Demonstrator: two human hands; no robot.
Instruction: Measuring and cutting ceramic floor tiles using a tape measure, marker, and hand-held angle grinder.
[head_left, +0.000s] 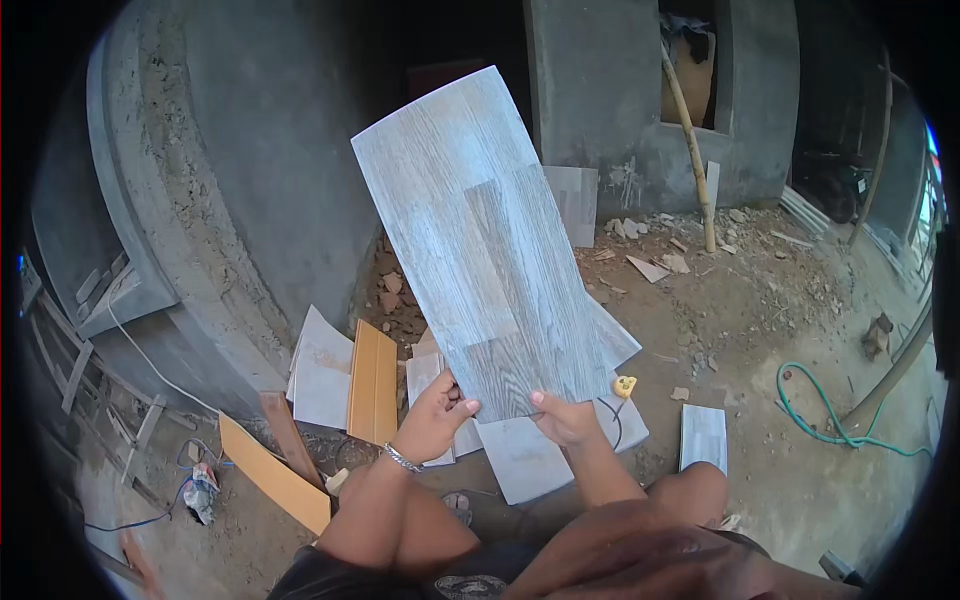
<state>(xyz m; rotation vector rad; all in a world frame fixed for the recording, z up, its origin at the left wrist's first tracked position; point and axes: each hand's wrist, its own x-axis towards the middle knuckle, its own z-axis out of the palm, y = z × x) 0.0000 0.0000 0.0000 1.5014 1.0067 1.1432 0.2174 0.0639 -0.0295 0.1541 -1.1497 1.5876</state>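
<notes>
Left grip [430,415] pinches the lower left corner of a grey wood-patterned plank [480,250], while the right grip [568,421] holds its bottom edge, thumb on the face; the plank rises above both, its top leaning leftward. Well left of the left grip lies a crumpled packet [203,492]; nearer come a slanting orange-brown strip [275,475], a pale panel [322,370] and an upright orange-brown board [373,382]. Below and between the grips lies a light grey panel [522,465]. Just right of the right grip sits a small yellow object [624,387]; farther right, a narrower panel [704,437], then a looped green hose [822,438].
</notes>
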